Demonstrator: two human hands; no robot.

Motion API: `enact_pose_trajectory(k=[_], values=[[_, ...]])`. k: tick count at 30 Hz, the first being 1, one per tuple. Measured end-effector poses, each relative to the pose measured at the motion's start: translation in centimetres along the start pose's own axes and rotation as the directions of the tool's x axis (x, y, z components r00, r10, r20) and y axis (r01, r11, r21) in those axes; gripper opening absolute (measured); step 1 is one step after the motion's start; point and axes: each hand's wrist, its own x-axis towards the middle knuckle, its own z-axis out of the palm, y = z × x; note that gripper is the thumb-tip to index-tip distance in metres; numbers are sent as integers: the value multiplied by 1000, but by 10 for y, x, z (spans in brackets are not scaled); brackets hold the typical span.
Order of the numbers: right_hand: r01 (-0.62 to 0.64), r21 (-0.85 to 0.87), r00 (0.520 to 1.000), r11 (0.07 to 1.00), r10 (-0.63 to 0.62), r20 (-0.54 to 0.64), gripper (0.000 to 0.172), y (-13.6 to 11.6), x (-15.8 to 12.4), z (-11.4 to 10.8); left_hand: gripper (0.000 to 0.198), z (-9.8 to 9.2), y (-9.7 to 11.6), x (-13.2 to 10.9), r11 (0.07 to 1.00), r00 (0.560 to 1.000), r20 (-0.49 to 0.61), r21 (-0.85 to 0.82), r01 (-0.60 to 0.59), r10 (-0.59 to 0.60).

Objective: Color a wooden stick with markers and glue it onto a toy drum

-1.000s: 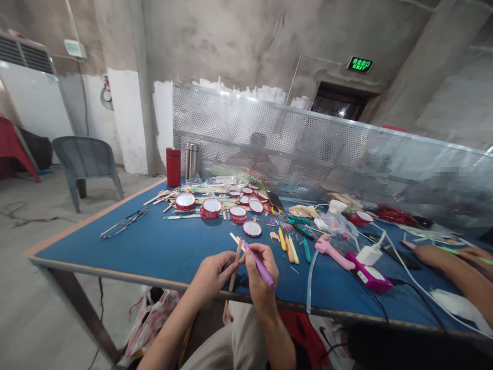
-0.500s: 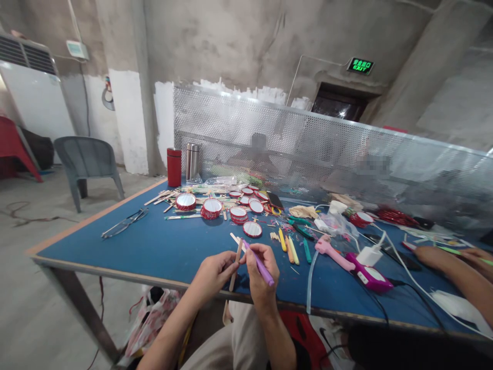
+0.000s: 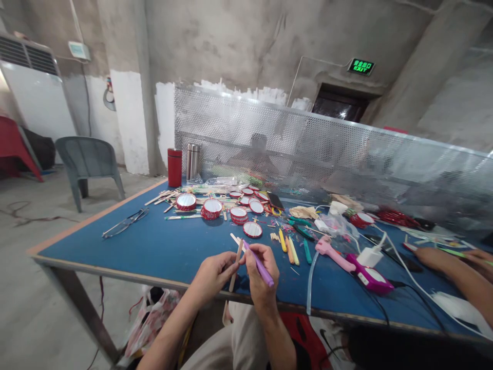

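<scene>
Left hand (image 3: 215, 273): fingers pinched together, no gap seen, gripping a flat wooden stick (image 3: 233, 282) that stands at a slant above the near edge of the bench (image 3: 165, 249). Right hand (image 3: 263, 280): fingers curled around a purple pen (image 3: 263, 269), its upper end leaning toward the stick; whether the two touch cannot be told from here. A second, paler stick (image 3: 234, 239) shows just beyond the fingertips; whether it is held is unclear. Beyond that, a round mirror (image 3: 252, 229) lies flat, red-rimmed. Folded glasses (image 3: 125, 223) rest well to the left.
</scene>
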Motion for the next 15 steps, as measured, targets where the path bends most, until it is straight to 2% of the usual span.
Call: enact_pose_trajectory(k=[15], values=[[-24, -1, 1000, 1000, 24, 9, 21, -2, 0, 0, 28, 0, -1, -1, 1000, 1000, -4, -16, -7, 7]])
